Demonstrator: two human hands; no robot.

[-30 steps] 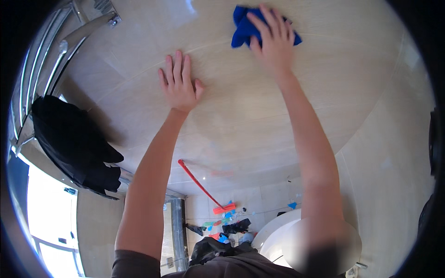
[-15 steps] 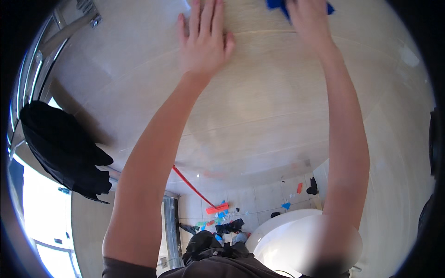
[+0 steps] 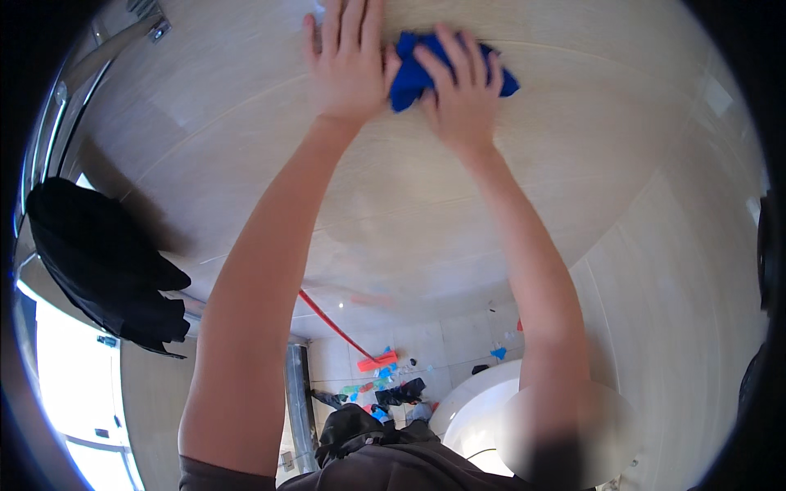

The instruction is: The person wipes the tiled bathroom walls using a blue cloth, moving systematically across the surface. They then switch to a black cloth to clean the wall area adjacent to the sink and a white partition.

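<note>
Both arms stretch up against a beige tiled wall (image 3: 385,192) with thin grout lines. My left hand (image 3: 350,78) lies flat on it near the top of the view, fingers spread and holding nothing; its fingertips run up to the picture's edge. Just to its right, my right hand (image 3: 465,102) presses a crumpled blue cloth (image 3: 412,80) against the tiles. The fingers of that hand are spread over the cloth, which sticks out on both sides of it. The cloth's left edge comes close to my left thumb.
Black fabric (image 3: 102,258) hangs at the left below a metal rack (image 3: 59,123). A red broom (image 3: 377,361) with a red handle stands on the tiled floor among colourful scraps (image 3: 385,378). At lower right is a rounded white fixture (image 3: 467,409), partly blurred.
My right hand has swept the blue cloth left and down across the wall, close beside my left hand. The left hand stays flat on the tiles, nearly in place.
</note>
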